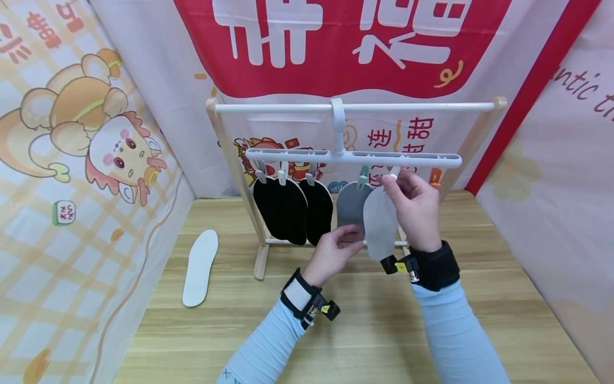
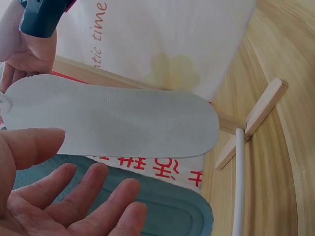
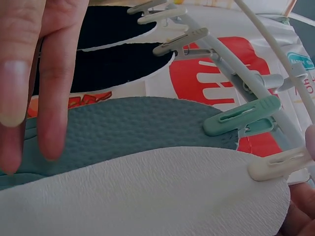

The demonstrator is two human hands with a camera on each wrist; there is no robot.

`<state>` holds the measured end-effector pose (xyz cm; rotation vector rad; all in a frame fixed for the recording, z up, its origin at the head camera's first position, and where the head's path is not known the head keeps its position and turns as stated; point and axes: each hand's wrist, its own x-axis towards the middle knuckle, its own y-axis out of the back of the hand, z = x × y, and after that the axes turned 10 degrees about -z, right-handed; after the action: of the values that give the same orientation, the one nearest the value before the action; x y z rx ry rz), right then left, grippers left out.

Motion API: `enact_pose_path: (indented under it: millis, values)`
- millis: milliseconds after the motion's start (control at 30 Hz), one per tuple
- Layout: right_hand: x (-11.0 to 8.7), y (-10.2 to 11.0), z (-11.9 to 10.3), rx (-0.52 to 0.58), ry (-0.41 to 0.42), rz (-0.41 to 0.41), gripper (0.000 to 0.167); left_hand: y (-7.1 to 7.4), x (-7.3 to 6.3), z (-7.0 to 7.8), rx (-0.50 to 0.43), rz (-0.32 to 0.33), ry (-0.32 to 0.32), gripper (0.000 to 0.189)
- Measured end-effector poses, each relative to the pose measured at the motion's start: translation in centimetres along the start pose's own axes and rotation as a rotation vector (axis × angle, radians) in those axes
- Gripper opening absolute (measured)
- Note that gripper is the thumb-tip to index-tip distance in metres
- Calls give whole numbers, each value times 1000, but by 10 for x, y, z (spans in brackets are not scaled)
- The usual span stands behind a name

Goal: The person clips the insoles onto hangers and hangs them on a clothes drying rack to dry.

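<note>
My right hand (image 1: 417,210) pinches a white clip (image 3: 278,164) under the right part of a white hanger (image 1: 307,156). That clip sits on the top end of a pale insole (image 1: 380,226), which hangs down. To its left a grey-green insole (image 3: 133,130) hangs from a green clip (image 3: 241,115). My left hand (image 1: 336,248) is by the lower ends of these two insoles, fingers spread and thumb apart in the left wrist view; whether it touches either cannot be told. Two black insoles (image 1: 280,210) hang further left from pale clips (image 1: 283,173).
The hanger hooks over the white top rail (image 1: 417,107) of a wooden-legged rack (image 1: 235,160). A white insole (image 1: 200,268) lies on the wooden table (image 1: 230,336), left of the rack. An orange clip (image 1: 435,177) hangs at the hanger's right end. Printed cloth surrounds the table.
</note>
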<state>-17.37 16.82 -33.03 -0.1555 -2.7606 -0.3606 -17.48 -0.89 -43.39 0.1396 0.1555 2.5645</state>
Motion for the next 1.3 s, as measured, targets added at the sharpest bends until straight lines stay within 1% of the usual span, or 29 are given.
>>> enact_pose_path:
  millis: [100,200,333,500,567,667,733,800,900,967,1033,1133,1200,1300]
  values:
    - [-1,1,3,-34,0,-14,50,1,-2,-3,-6,-10,-1,39]
    - [-3,4,7,-68,10,-34,52,3,-5,-5,-20,-12,-28,40]
    - [-8,8,13,-98,37,-57,52,11,-14,-10,-34,0,-48,41]
    - [-19,15,21,-164,52,-85,53,25,-30,-15,1,61,-17,37]
    - [-25,18,24,-210,49,-99,54,32,-37,-17,15,87,2,36]
    - [-34,21,28,-265,30,-127,56,43,-47,-22,27,117,19,35]
    - [-41,23,31,-280,15,-144,55,51,-54,-25,26,139,23,35]
    - [-48,26,34,-296,0,-161,55,58,-64,-22,32,168,26,33]
    - [-60,31,40,-306,-17,-193,53,74,-77,-31,40,219,39,32]
    - [-69,34,47,-330,-35,-213,53,87,-87,-37,53,252,77,32]
    - [-77,37,54,-351,-53,-229,52,102,-97,-50,60,288,114,34]
    - [-87,41,65,-376,-81,-237,50,119,-112,-55,63,334,173,35]
    - [-92,43,72,-383,-89,-235,49,128,-120,-57,62,364,192,36]
    - [-98,44,81,-382,-90,-225,46,137,-128,-61,65,384,211,35]
